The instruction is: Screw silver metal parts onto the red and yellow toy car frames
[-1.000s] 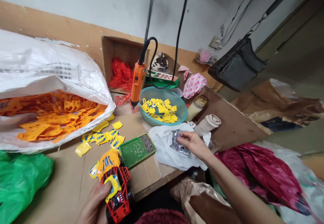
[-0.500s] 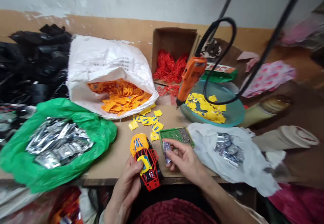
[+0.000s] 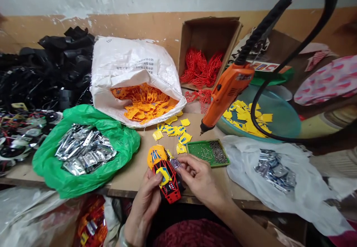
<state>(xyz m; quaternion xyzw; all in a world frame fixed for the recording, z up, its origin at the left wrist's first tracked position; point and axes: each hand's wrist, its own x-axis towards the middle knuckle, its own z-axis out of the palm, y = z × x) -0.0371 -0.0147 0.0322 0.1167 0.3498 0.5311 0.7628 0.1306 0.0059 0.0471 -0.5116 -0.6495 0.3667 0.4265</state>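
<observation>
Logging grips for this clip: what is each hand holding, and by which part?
Left hand grips the toy car along its side; right hand pinches a small foil packet between its fingertips.

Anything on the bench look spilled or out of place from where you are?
A few red plastic lattice pieces have spilled over the front of the cardboard box onto the bench. Loose yellow plastic pieces also lie scattered on the cardboard sheet, apart from those in the teal basin.
</observation>
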